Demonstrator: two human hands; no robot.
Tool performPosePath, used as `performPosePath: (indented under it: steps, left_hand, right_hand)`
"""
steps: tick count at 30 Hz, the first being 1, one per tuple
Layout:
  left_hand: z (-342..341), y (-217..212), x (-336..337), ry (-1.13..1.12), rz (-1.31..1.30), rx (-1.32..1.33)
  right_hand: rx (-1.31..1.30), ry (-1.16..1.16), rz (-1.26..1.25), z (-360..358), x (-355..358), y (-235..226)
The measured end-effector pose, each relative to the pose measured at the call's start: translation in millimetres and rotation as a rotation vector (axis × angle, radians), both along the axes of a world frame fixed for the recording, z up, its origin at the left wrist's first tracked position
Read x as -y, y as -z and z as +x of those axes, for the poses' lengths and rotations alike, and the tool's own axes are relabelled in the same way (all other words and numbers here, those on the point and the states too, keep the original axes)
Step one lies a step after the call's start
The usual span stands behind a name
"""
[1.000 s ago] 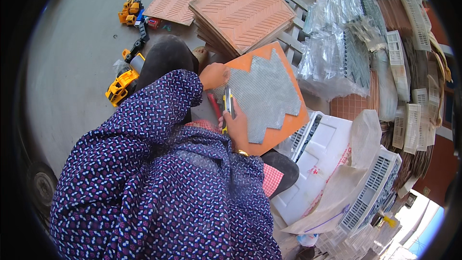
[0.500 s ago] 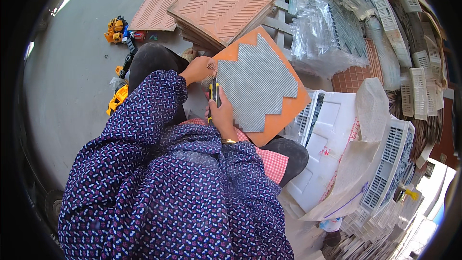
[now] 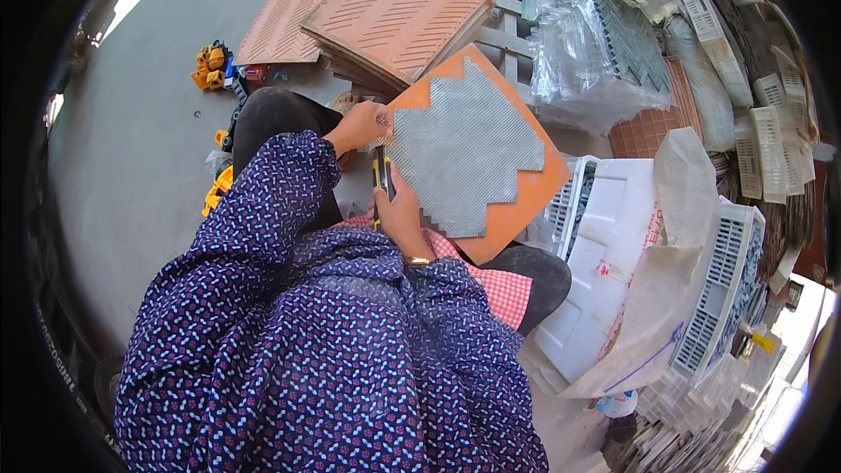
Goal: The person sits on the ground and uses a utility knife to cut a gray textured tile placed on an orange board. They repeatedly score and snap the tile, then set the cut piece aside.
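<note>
Gripping a knife (image 3: 382, 177) near the centre of the frame, the right hand (image 3: 400, 213) has its fingers closed around it. The left hand (image 3: 356, 128), just above, pinches the left edge of a grey mesh (image 3: 473, 149), which lies upon an orange board (image 3: 536, 197) right of centre.

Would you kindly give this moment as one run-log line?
left hand: pinching grey mesh sheet at left edge; right hand: holding yellow-black utility knife; sheet: on orange board; nearby: stacked herringbone panels
</note>
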State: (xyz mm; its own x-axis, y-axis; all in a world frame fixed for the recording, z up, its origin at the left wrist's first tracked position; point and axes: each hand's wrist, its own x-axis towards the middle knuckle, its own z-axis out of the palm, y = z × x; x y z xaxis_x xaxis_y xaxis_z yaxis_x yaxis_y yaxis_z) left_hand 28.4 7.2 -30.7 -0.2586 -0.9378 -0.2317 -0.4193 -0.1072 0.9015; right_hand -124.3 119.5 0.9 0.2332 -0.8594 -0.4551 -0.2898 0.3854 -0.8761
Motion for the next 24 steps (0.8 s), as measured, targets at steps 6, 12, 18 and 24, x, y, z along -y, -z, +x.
performPosePath:
  steps: [6, 12, 18, 24]
  left_hand:
    - [-4, -4, 7, 0.031, -0.044, 0.027]
    - [1, -3, 3, -0.035, 0.051, -0.113]
    - [0, -1, 1, -0.1, 0.104, -0.233]
    - [1, 4, 3, -0.083, 0.082, -0.182]
  right_hand:
    - [0.074, 0.09, 0.004, 8, 4, 2]
    - [0.022, 0.056, 0.017, 14, 1, -7]
    - [0.118, 0.077, 0.09, 16, 3, -14]
    - [0.009, 0.038, -0.008, 20, 8, -9]
